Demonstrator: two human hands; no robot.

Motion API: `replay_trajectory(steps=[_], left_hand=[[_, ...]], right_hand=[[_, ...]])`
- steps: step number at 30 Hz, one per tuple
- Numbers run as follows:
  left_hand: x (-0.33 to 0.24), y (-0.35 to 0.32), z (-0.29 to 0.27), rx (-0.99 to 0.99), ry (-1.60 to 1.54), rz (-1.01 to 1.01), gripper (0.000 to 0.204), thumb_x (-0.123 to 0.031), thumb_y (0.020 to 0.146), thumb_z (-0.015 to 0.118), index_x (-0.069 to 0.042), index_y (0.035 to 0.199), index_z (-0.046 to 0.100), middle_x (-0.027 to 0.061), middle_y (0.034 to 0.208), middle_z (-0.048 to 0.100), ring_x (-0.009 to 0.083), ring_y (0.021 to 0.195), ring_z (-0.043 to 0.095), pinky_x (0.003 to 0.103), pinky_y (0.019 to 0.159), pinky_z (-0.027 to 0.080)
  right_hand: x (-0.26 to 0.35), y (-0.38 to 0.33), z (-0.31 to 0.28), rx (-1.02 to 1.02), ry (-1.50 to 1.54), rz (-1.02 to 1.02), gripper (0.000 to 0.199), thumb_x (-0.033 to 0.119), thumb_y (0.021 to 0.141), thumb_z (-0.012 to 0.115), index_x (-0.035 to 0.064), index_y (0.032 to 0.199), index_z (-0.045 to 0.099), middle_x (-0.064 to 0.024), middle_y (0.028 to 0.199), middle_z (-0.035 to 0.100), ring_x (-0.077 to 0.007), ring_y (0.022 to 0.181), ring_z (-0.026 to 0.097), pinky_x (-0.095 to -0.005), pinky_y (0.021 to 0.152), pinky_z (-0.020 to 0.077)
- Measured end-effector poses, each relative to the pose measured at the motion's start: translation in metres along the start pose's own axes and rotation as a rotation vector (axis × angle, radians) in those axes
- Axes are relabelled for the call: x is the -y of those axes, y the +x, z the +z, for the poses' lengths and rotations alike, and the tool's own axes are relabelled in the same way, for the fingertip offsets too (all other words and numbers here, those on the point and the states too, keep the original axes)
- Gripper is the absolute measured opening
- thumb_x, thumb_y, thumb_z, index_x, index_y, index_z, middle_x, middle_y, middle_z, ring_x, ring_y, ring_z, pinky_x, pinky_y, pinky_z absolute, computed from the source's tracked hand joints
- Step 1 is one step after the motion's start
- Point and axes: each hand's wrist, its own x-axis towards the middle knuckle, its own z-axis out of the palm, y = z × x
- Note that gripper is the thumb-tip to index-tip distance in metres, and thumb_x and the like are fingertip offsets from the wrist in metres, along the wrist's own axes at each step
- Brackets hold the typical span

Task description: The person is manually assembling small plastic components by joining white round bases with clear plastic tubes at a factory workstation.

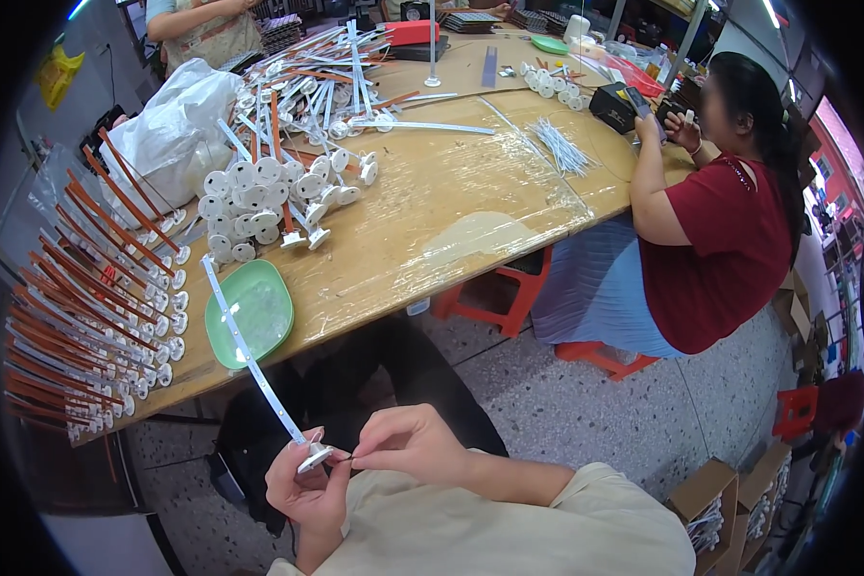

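Note:
My left hand (307, 490) is closed around a white round lamp base (315, 458) in front of my body. From that base a pale LED strip (259, 376) rises away from me, its upper part passing over a green plate (276, 298) at the table's near edge. My right hand (411, 446) pinches a thin dark wire-like piece between thumb and fingertips, right beside the base. The tips of both hands nearly meet there. What exactly the small dark piece is remains too small to make out.
Many strips on white bases stand in rows (115, 336) at the left. A heap of white bases (250, 206) and loose strips (326, 82) covers the table's far left, by a white plastic bag (178, 125). White sticks (559, 146) lie farther right, near a seated person in red (730, 230).

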Motion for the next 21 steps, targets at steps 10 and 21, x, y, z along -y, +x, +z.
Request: replay_trajectory(steps=[10,21], left_hand=[[0.0011,-0.0016,-0.0005,0.013,0.06,-0.021,0.058,0.013,0.077,0.071,-0.003,0.129,0.051,0.0242,0.123,0.06,0.0161,0.085,0.069,0.025,0.074,0.058],[0.0075,0.0019,-0.0003,0.06,0.016,0.012,0.062,0.013,0.077,0.071,-0.001,0.132,0.048,0.0263,0.126,0.058,0.0173,0.084,0.067,0.027,0.076,0.057]], right_hand=[[-0.0037,0.0002,-0.0007,-0.037,0.001,0.014,0.009,0.003,0.082,0.077,0.0007,0.089,0.073,-0.0039,0.09,0.068,-0.0088,0.081,0.063,-0.0224,0.07,0.05],[-0.0038,0.0001,-0.0047,0.016,0.021,0.042,0.01,0.004,0.087,0.074,-0.0008,0.095,0.071,-0.0031,0.092,0.067,-0.0073,0.082,0.062,-0.0216,0.072,0.0504]])
